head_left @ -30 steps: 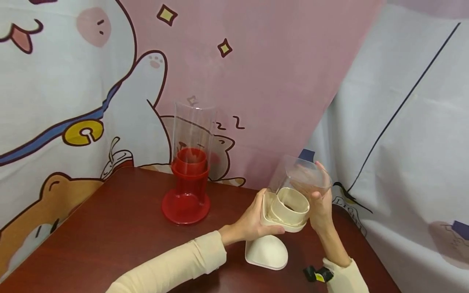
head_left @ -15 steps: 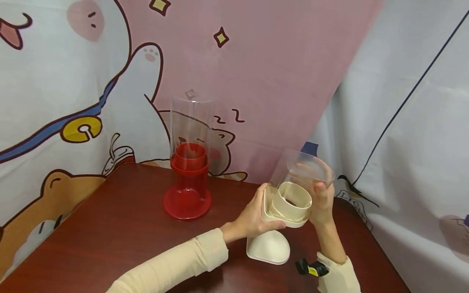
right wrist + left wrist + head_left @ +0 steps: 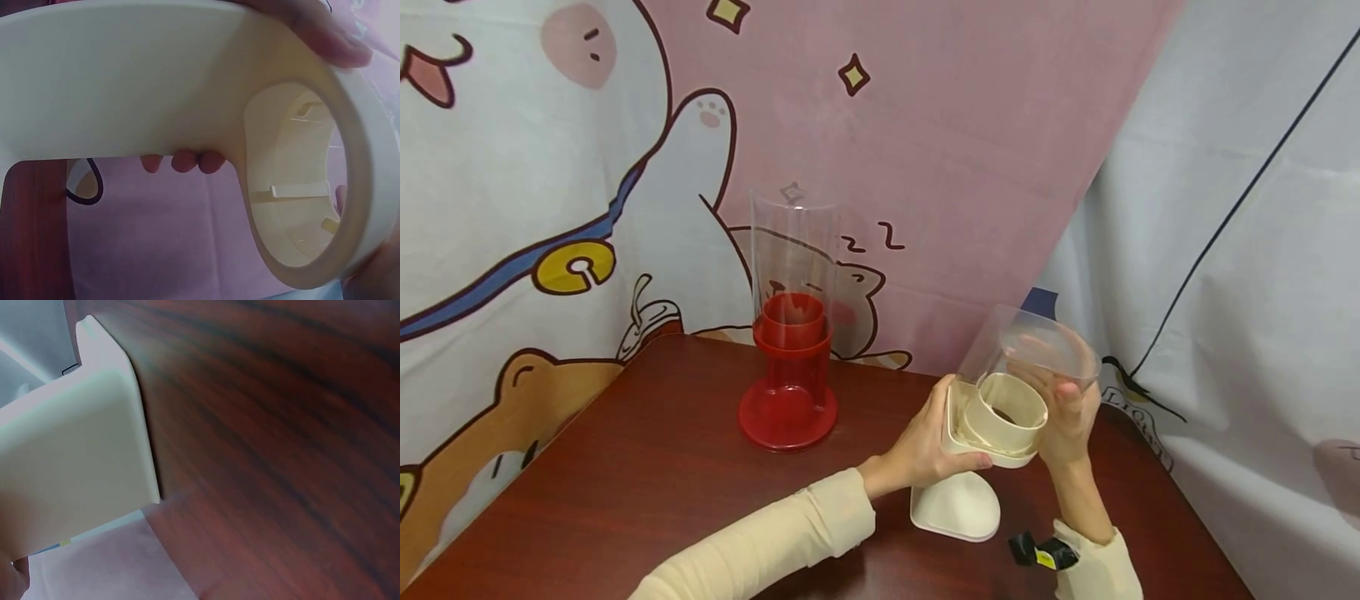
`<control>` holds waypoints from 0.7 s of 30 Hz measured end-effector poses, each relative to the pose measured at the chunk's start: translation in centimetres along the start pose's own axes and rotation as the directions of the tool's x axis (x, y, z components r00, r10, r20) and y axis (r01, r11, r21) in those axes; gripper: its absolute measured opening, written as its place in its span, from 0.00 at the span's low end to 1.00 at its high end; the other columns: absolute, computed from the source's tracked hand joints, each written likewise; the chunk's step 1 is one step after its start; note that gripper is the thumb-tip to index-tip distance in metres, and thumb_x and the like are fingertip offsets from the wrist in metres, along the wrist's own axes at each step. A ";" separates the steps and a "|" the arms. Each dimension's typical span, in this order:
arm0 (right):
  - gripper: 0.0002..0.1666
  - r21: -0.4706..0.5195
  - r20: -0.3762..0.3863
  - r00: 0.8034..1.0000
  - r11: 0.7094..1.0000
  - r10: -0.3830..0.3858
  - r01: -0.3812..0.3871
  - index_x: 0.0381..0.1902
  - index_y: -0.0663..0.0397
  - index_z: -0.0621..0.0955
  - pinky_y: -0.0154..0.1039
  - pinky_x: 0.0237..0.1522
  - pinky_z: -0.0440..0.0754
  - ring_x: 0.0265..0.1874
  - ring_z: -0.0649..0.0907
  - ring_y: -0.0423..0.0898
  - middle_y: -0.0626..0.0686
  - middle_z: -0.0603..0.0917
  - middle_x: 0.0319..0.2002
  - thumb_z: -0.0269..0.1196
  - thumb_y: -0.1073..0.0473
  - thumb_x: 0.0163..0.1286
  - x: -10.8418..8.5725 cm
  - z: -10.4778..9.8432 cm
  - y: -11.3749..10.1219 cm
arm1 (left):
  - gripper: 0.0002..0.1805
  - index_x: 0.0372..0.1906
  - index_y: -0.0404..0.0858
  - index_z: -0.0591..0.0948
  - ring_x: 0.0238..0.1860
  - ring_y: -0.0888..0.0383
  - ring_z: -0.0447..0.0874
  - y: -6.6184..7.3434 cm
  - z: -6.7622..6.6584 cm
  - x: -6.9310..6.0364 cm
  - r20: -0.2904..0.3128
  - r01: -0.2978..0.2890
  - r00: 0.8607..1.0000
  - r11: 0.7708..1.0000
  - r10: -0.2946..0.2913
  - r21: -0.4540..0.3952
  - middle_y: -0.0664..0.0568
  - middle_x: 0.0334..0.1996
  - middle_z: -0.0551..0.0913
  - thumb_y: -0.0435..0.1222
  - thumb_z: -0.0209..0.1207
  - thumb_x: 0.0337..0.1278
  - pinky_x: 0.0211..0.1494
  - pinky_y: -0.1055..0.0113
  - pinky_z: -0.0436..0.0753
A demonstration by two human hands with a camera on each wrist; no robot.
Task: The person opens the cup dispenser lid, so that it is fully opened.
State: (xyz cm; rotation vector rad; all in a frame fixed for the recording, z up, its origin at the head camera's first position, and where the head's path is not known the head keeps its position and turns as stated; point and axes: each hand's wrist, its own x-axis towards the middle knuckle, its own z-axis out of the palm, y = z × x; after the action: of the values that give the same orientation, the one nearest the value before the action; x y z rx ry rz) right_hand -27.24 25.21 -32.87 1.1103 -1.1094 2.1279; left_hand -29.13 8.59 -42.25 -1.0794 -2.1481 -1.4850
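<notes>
Left hand (image 3: 925, 448): it grips the upper part of the cream stand (image 3: 137, 81), thumb lying along the front edge.
Right hand (image 3: 1070, 425): it holds the clear cup (image 3: 1000, 346) between thumb and fingers; some fingers show through the wall.
Stand's place: right part of the table (image 3: 662, 450), between the hands. If its foot (image 3: 957, 510) touches the wood, I cannot tell.
Cup and ring: the cup is tilted, and its near end overlaps the cream ring (image 3: 1002, 425) in the head view. How far it sits around the ring is not clear.
Jamming: a crooked push could wedge the cup, because the ring has small ribs (image 3: 300, 190) inside and perhaps little play.
Cracking: the cup wall looks thin, so a hard squeeze might split it.
Slipping: smooth plastic could slide out if the right hand's hold becomes loose.
Black item (image 3: 1041, 552): it appears just beside the right sleeve (image 3: 1097, 575), which might drag it.
Red stand (image 3: 793, 343): upright, well apart, with a clear tube (image 3: 793, 250) on top; a wide elbow could knock it over.
</notes>
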 end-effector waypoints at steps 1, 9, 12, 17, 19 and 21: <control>0.47 0.014 -0.008 1.000 1.000 -0.009 0.010 0.69 0.69 0.63 0.47 0.51 0.86 0.48 0.87 0.59 0.69 0.83 0.53 0.72 0.52 0.61 0.0 0.0 0.0 | 0.62 0.76 0.42 0.47 0.62 0.56 0.73 0.1 -0.1 0.0 -0.001 0.003 1.000 1.000 -0.003 0.001 0.47 0.66 0.68 0.47 0.76 0.41 0.67 0.62 0.74; 0.51 0.061 -0.003 0.990 0.988 -0.141 0.140 0.66 0.73 0.64 0.49 0.51 0.86 0.48 0.87 0.63 0.73 0.82 0.52 0.77 0.54 0.54 -0.2 0.5 0.6 | 0.62 0.77 0.39 0.46 0.63 0.56 0.72 0.0 -0.4 -0.2 0.024 0.040 0.999 0.999 -0.040 -0.003 0.44 0.67 0.68 0.47 0.75 0.43 0.68 0.62 0.73; 0.50 0.051 0.035 0.986 0.985 -0.165 0.163 0.66 0.73 0.65 0.50 0.52 0.85 0.47 0.87 0.64 0.73 0.82 0.51 0.77 0.54 0.55 0.0 0.7 0.6 | 0.62 0.77 0.41 0.45 0.64 0.58 0.72 -0.1 -0.4 -0.2 0.042 0.041 0.998 0.999 -0.040 -0.021 0.45 0.67 0.67 0.45 0.74 0.43 0.69 0.63 0.72; 0.46 0.034 0.075 0.988 0.991 -0.134 0.132 0.66 0.70 0.65 0.48 0.53 0.85 0.48 0.87 0.62 0.71 0.83 0.52 0.73 0.54 0.59 0.3 0.6 0.5 | 0.62 0.77 0.45 0.45 0.64 0.59 0.71 -0.3 -0.3 0.1 0.036 0.012 0.999 0.999 -0.011 -0.044 0.47 0.66 0.67 0.45 0.75 0.43 0.69 0.64 0.71; 0.45 0.024 0.080 0.988 0.991 -0.130 0.129 0.66 0.70 0.64 0.47 0.53 0.85 0.48 0.87 0.61 0.70 0.83 0.53 0.72 0.54 0.60 0.2 0.5 0.4 | 0.62 0.77 0.46 0.45 0.64 0.59 0.71 -0.3 -0.2 0.1 0.029 0.003 1.000 0.999 -0.002 -0.055 0.47 0.66 0.67 0.45 0.75 0.43 0.69 0.64 0.72; 0.45 0.011 0.081 0.989 0.992 -0.127 0.126 0.67 0.69 0.64 0.46 0.53 0.85 0.49 0.87 0.60 0.69 0.83 0.53 0.72 0.53 0.60 0.2 0.5 0.3 | 0.62 0.78 0.46 0.45 0.64 0.59 0.71 -0.3 -0.1 0.1 0.024 -0.007 1.000 0.998 0.009 -0.058 0.47 0.67 0.67 0.45 0.75 0.42 0.70 0.63 0.71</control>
State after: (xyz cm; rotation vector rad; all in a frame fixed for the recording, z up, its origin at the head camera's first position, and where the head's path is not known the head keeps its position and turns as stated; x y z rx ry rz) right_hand -27.32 24.63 -32.68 1.2461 -1.0408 2.0047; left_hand -29.44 8.46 -42.37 -1.1302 -2.1267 -1.5469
